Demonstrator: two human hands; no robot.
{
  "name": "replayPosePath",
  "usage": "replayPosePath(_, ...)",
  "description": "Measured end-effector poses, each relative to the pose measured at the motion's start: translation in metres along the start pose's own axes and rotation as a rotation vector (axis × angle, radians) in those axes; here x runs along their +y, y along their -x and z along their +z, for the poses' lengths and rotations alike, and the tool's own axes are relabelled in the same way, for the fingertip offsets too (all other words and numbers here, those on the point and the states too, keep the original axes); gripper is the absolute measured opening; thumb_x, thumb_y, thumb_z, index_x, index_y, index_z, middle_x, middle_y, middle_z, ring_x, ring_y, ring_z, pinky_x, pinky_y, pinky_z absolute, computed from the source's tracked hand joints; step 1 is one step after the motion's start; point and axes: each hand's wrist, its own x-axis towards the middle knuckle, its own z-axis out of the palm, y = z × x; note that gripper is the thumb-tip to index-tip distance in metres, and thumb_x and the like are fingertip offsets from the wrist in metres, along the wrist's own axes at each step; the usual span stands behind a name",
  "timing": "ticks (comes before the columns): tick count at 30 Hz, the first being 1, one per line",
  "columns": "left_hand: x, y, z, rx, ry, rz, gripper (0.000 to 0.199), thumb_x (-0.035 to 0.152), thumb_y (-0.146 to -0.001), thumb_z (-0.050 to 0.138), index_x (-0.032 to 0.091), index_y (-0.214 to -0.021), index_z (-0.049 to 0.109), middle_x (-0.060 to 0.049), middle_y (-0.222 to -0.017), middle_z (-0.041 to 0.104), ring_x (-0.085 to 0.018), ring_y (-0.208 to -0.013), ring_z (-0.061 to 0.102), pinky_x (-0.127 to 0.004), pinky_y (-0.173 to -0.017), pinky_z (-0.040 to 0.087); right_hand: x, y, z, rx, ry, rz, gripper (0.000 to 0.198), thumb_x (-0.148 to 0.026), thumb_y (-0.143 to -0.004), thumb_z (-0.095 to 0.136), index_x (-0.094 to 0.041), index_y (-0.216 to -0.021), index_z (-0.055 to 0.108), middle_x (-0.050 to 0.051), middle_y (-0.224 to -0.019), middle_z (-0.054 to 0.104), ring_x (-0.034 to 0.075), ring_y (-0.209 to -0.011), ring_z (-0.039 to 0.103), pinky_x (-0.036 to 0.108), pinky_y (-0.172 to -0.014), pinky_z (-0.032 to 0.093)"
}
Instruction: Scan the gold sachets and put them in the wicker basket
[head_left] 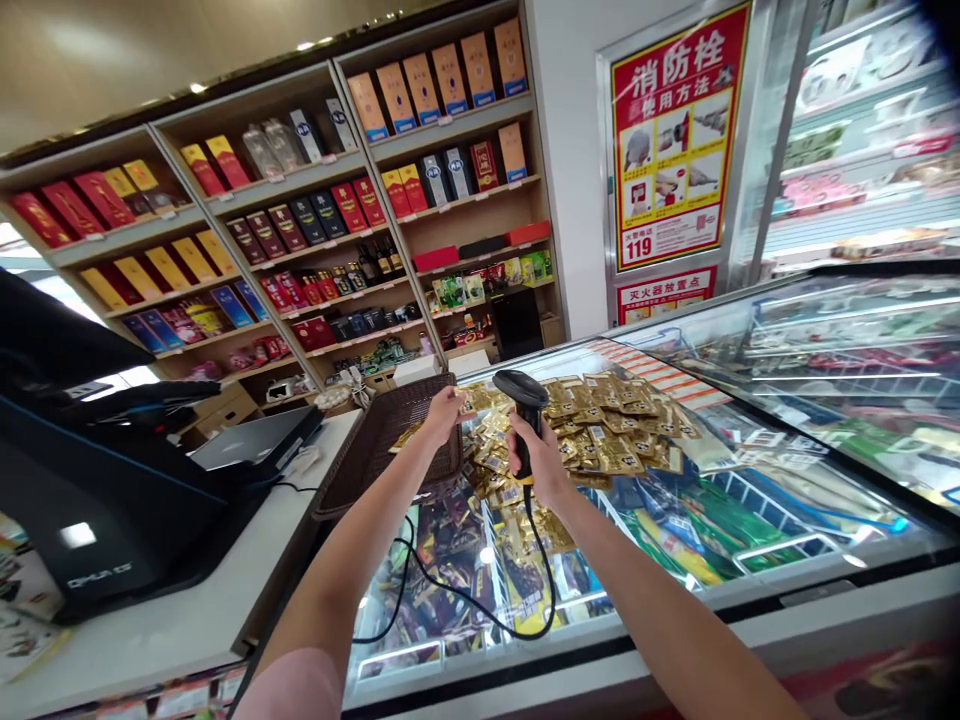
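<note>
My right hand [541, 462] is wrapped round the handle of a black barcode scanner [520, 388], held upright with its head on top and its cable hanging below. In my left hand [445, 412] a small gold packet [466, 402] is pinched at the fingertips, close to the scanner. Many more gold packets [611, 448] lie heaped on the glass freezer top, beside and behind my right hand. A dark brown woven basket [352, 462] stands under my left forearm, with a few gold packets [405, 437] inside; my arm hides part of it.
The scanner's black cable [480, 605] loops across the chest freezer [720, 590], whose glass shows packaged goods below. At left, a black checkout terminal [112, 480] stands on a white counter [225, 590]. Shelves [300, 255] of boxes and bottles line the back wall.
</note>
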Motion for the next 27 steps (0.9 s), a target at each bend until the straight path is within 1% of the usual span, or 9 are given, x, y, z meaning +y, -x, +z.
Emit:
replayPosePath(2, 0.013, 0.011, -0.025, 0.044, -0.012, 0.004, 0.019, 0.023, -0.071, 0.075, 0.018, -0.072, 0.056, 0.005, -0.065, 0.048, -0.008, -0.056, 0.049, -0.031, -0.068, 0.059, 0.002, 0.004, 0.003, -0.05, -0.015, 0.054, 0.036, -0.052, -0.075, 0.069, -0.023, -0.085, 0.051, -0.008, -0.058, 0.05, 0.005, -0.035, 0.038, 0.02, -0.035, 0.032)
replayPosePath(5, 0.022, 0.032, -0.056, 0.116, -0.004, 0.008, 0.018, 0.023, -0.073, 0.072, 0.018, -0.074, 0.055, 0.004, -0.069, 0.05, -0.008, -0.06, 0.052, -0.028, -0.066, 0.059, 0.006, 0.011, 0.008, -0.127, -0.031, 0.14, 0.038, -0.053, -0.074, 0.07, -0.023, -0.089, 0.053, -0.009, -0.057, 0.05, 0.005, -0.034, 0.038, 0.019, -0.033, 0.03)
replayPosePath(7, 0.024, 0.045, -0.069, 0.148, 0.011, 0.01, 0.017, 0.023, -0.074, 0.071, 0.018, -0.075, 0.055, 0.004, -0.072, 0.052, -0.007, -0.061, 0.053, -0.028, -0.066, 0.059, 0.01, 0.015, 0.01, -0.191, -0.028, 0.185, 0.038, -0.053, -0.074, 0.071, -0.023, -0.089, 0.052, -0.008, -0.057, 0.051, 0.005, -0.034, 0.039, 0.019, -0.033, 0.03)
replayPosePath(10, 0.024, 0.06, -0.084, 0.176, 0.038, 0.011, 0.018, 0.023, -0.074, 0.072, 0.018, -0.074, 0.055, 0.005, -0.069, 0.051, -0.007, -0.059, 0.052, -0.028, -0.068, 0.059, 0.014, 0.019, 0.011, -0.253, -0.001, 0.213, 0.037, -0.052, -0.076, 0.07, -0.022, -0.081, 0.049, -0.008, -0.057, 0.052, 0.005, -0.034, 0.039, 0.019, -0.033, 0.032)
replayPosePath(12, 0.025, 0.066, -0.09, 0.19, 0.05, 0.006, 0.02, 0.023, -0.073, 0.073, 0.018, -0.073, 0.054, 0.005, -0.069, 0.051, -0.007, -0.059, 0.054, -0.029, -0.069, 0.06, 0.016, 0.021, 0.012, -0.275, 0.018, 0.225, 0.038, -0.052, -0.076, 0.07, -0.022, -0.081, 0.047, -0.009, -0.056, 0.052, 0.005, -0.034, 0.039, 0.019, -0.033, 0.032)
replayPosePath(16, 0.025, 0.072, -0.099, 0.214, 0.064, -0.02, 0.018, 0.021, -0.074, 0.073, 0.017, -0.075, 0.055, 0.001, -0.078, 0.058, -0.009, -0.066, 0.059, -0.031, -0.07, 0.06, 0.017, 0.022, 0.013, -0.303, 0.04, 0.233, 0.039, -0.053, -0.076, 0.07, -0.022, -0.082, 0.047, -0.009, -0.057, 0.051, 0.005, -0.034, 0.04, 0.018, -0.033, 0.034)
replayPosePath(21, 0.021, 0.072, -0.102, 0.231, 0.076, -0.032, 0.014, 0.018, -0.077, 0.069, 0.016, -0.079, 0.056, 0.0, -0.083, 0.061, -0.01, -0.07, 0.062, -0.031, -0.071, 0.061, 0.018, 0.023, 0.012, -0.308, 0.046, 0.249, 0.038, -0.053, -0.077, 0.069, -0.022, -0.089, 0.051, -0.009, -0.057, 0.051, 0.005, -0.035, 0.039, 0.018, -0.033, 0.033)
replayPosePath(24, 0.017, 0.069, -0.103, 0.237, 0.081, -0.026, 0.014, 0.018, -0.077, 0.069, 0.016, -0.078, 0.056, 0.0, -0.082, 0.06, -0.011, -0.07, 0.062, -0.033, -0.074, 0.06, 0.016, 0.023, 0.011, -0.322, 0.031, 0.254, 0.037, -0.052, -0.077, 0.07, -0.022, -0.088, 0.05, -0.008, -0.057, 0.052, 0.005, -0.035, 0.04, 0.019, -0.034, 0.033)
replayPosePath(27, 0.012, 0.063, -0.104, 0.27, 0.081, -0.019, 0.016, 0.021, -0.077, 0.07, 0.016, -0.077, 0.055, 0.0, -0.08, 0.059, -0.012, -0.072, 0.063, -0.035, -0.077, 0.059, 0.008, 0.023, 0.013, -0.336, 0.006, 0.264, 0.038, -0.053, -0.075, 0.071, -0.022, -0.085, 0.05, -0.008, -0.056, 0.052, 0.006, -0.035, 0.04, 0.019, -0.035, 0.033)
